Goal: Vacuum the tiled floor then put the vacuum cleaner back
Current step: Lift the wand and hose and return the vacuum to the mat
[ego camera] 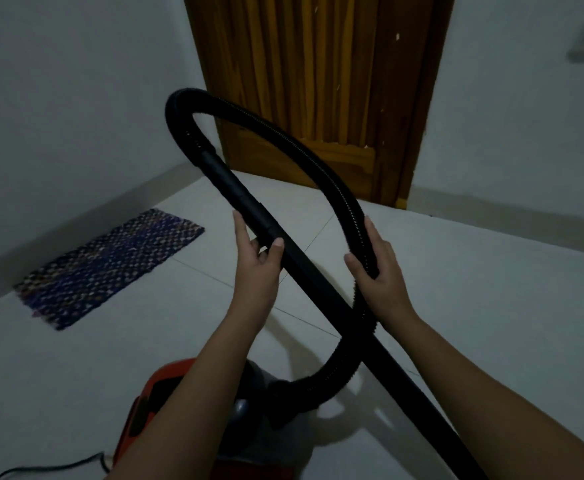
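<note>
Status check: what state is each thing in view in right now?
Left hand: grips the wand.
Right hand: grips the hose.
Hose: looped in the air, crossing the wand.
Vacuum canister: on the tiled floor.
Door: shut.
Mat: flat on the floor.
Cord: lying on the floor.

Showing: hands, two (left hand (256, 271), right hand (380, 275)); wand (242, 197), one; hose (183, 98), one; vacuum cleaner (145, 403), one, sitting below left hand; mat (110, 268), one, lying left; door (318, 81), one.
</note>
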`<act>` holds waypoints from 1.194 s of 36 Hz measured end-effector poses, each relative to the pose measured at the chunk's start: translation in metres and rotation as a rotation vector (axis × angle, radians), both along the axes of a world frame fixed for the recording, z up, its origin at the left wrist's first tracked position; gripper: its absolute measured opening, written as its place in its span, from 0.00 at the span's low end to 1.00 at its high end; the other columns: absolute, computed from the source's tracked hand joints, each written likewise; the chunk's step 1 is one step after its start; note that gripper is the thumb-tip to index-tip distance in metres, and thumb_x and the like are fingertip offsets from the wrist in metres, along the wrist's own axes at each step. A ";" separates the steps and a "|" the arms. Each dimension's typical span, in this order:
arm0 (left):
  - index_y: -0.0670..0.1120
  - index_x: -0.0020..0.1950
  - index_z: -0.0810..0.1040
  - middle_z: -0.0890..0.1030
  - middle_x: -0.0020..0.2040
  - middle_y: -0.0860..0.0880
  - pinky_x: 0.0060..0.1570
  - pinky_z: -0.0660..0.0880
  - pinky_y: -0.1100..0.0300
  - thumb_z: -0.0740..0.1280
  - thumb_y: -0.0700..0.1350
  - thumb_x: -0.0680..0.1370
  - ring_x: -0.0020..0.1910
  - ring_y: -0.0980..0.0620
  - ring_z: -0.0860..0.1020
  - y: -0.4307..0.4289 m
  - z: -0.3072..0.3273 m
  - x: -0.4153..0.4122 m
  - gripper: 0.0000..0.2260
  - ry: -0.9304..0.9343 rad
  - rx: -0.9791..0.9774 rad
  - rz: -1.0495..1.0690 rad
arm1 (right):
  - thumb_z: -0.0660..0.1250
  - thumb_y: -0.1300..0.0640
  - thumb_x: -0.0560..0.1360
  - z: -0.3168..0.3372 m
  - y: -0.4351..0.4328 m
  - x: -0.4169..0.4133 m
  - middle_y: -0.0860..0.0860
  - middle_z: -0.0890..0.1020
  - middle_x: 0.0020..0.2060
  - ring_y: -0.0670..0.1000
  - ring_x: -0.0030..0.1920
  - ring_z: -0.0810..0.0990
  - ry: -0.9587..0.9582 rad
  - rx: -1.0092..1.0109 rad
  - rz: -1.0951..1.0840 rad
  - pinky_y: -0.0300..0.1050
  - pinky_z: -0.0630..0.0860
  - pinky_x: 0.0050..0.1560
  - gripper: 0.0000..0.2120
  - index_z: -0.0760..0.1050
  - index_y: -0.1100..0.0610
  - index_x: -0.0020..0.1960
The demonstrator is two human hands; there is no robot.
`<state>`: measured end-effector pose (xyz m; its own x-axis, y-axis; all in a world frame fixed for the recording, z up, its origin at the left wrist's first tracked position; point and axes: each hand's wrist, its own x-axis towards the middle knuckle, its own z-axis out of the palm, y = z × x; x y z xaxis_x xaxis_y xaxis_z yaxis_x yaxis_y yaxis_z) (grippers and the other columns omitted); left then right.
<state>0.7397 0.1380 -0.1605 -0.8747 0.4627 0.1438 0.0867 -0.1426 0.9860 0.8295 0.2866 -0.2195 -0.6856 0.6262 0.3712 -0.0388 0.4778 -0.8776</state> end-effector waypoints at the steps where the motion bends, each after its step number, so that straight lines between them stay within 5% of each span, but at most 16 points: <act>1: 0.58 0.77 0.44 0.74 0.61 0.40 0.68 0.69 0.47 0.60 0.37 0.81 0.52 0.54 0.77 0.001 0.000 0.000 0.34 0.002 0.001 -0.003 | 0.65 0.53 0.78 0.003 -0.003 -0.001 0.50 0.70 0.54 0.29 0.49 0.70 0.009 0.003 0.019 0.19 0.65 0.50 0.32 0.54 0.48 0.77; 4: 0.58 0.77 0.44 0.69 0.67 0.35 0.69 0.68 0.46 0.61 0.37 0.80 0.57 0.50 0.75 0.003 -0.001 0.000 0.34 0.012 0.009 -0.012 | 0.66 0.41 0.72 0.010 -0.013 0.001 0.48 0.68 0.58 0.29 0.53 0.69 -0.022 -0.013 0.054 0.20 0.64 0.52 0.41 0.50 0.47 0.78; 6: 0.58 0.77 0.44 0.68 0.69 0.35 0.69 0.68 0.46 0.61 0.37 0.80 0.59 0.49 0.74 0.003 0.000 -0.001 0.35 0.016 0.015 -0.027 | 0.68 0.33 0.64 0.013 -0.018 0.004 0.46 0.65 0.63 0.37 0.60 0.68 -0.086 -0.017 0.092 0.30 0.64 0.58 0.50 0.46 0.44 0.78; 11: 0.59 0.77 0.44 0.66 0.71 0.35 0.69 0.67 0.47 0.62 0.38 0.80 0.62 0.49 0.73 0.007 -0.002 -0.006 0.35 0.015 0.008 -0.051 | 0.77 0.35 0.58 0.017 -0.029 -0.003 0.48 0.57 0.73 0.49 0.71 0.62 -0.286 0.094 0.101 0.46 0.66 0.66 0.64 0.35 0.42 0.77; 22: 0.58 0.77 0.45 0.77 0.56 0.45 0.67 0.70 0.51 0.62 0.36 0.79 0.57 0.52 0.77 -0.003 -0.017 -0.017 0.36 -0.068 0.006 -0.046 | 0.72 0.50 0.67 -0.001 -0.054 -0.026 0.54 0.70 0.59 0.54 0.54 0.74 -0.285 0.382 -0.101 0.55 0.78 0.51 0.50 0.44 0.46 0.78; 30: 0.60 0.77 0.45 0.73 0.67 0.37 0.69 0.67 0.47 0.64 0.36 0.79 0.62 0.49 0.76 -0.030 -0.029 -0.017 0.37 -0.082 0.015 0.103 | 0.72 0.50 0.63 -0.010 -0.070 -0.039 0.56 0.75 0.52 0.55 0.43 0.76 -0.251 0.604 -0.055 0.51 0.78 0.38 0.48 0.53 0.51 0.77; 38: 0.63 0.76 0.40 0.72 0.67 0.36 0.70 0.66 0.43 0.65 0.36 0.78 0.66 0.45 0.74 -0.051 -0.027 -0.013 0.42 -0.062 0.039 0.196 | 0.71 0.47 0.65 -0.005 -0.069 -0.049 0.56 0.76 0.53 0.55 0.44 0.77 -0.189 0.699 0.084 0.50 0.79 0.37 0.45 0.55 0.53 0.77; 43: 0.63 0.75 0.37 0.77 0.59 0.42 0.69 0.67 0.46 0.69 0.37 0.76 0.60 0.50 0.78 -0.064 -0.024 -0.016 0.46 -0.056 0.011 0.197 | 0.71 0.46 0.65 -0.007 -0.068 -0.050 0.56 0.76 0.54 0.54 0.45 0.78 -0.163 0.718 0.135 0.49 0.80 0.39 0.46 0.56 0.53 0.77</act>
<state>0.7234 0.0744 -0.1846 -0.9548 0.2810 0.0966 0.0592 -0.1388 0.9886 0.7796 0.2184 -0.2260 -0.8207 0.1748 0.5439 -0.0335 0.9357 -0.3513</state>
